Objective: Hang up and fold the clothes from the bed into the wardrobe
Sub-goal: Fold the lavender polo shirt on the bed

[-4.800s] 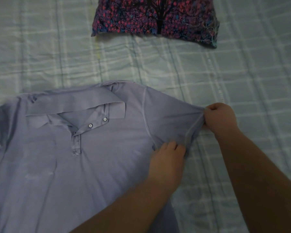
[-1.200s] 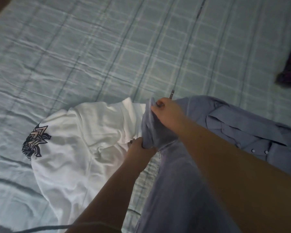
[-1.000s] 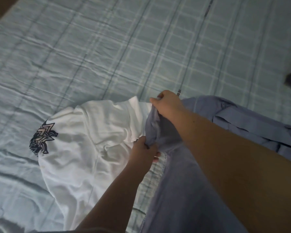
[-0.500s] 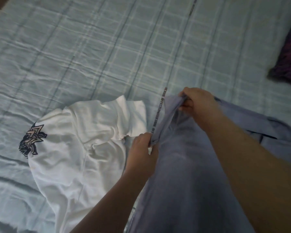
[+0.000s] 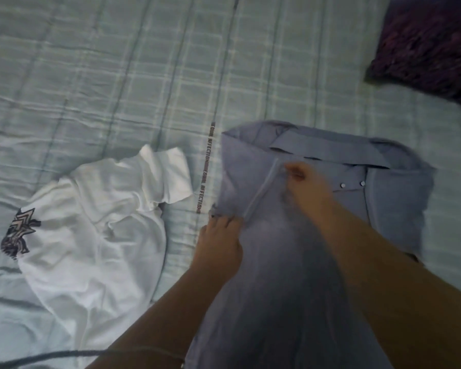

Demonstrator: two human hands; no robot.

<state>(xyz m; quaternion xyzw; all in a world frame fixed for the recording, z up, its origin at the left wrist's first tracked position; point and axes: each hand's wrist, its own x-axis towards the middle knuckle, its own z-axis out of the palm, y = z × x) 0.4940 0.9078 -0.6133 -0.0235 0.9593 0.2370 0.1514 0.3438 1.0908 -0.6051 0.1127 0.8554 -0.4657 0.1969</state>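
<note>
A lavender polo shirt (image 5: 298, 262) lies on the bed with its collar at the far end and both sleeves folded in over its front. My left hand (image 5: 220, 243) pinches the lower corner of the folded left sleeve at the shirt's left edge. My right hand (image 5: 306, 187), blurred by motion, pinches the sleeve's hem near the collar and the two white buttons. A crumpled white T-shirt (image 5: 96, 230) with a dark print on one side lies to the left, apart from the polo.
The bed (image 5: 117, 75) is covered by a pale green checked sheet with a printed strip of letters between the two shirts. A dark purple patterned cushion (image 5: 431, 43) sits at the far right. A dark cord (image 5: 64, 358) crosses the bottom left.
Both hands have carried the polo's left sleeve rightward and laid it over the shirt's front. The right hand has moved in toward the collar. The view has shifted slightly.
</note>
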